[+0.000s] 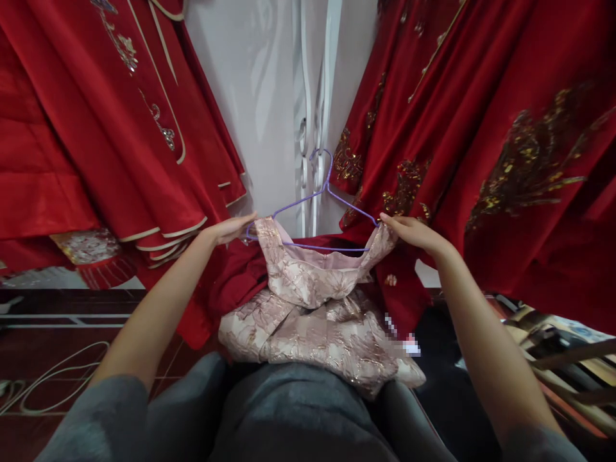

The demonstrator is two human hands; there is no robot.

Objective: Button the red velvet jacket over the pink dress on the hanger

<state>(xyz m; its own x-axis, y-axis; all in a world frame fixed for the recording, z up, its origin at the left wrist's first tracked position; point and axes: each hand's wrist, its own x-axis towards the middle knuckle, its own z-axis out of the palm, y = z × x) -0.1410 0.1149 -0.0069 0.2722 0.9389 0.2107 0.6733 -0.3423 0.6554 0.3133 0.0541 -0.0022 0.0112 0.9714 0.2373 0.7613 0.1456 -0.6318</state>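
A pink floral brocade dress (312, 314) hangs on a purple wire hanger (320, 212) in front of me, its skirt bunched against my grey top. My left hand (231, 228) grips the dress's left shoulder at the hanger's end, fingers closed on the fabric. My right hand (409, 232) pinches the right shoulder of the dress over the hanger's other end. A dark red garment (245, 269) lies under the pink dress.
Red embroidered gowns hang on the left (120, 128) and right (481, 141). A white panelled door (289, 96) stands behind the hanger. White cable (52, 378) loops on the dark tiled floor at the left. Clutter (558, 359) sits at the lower right.
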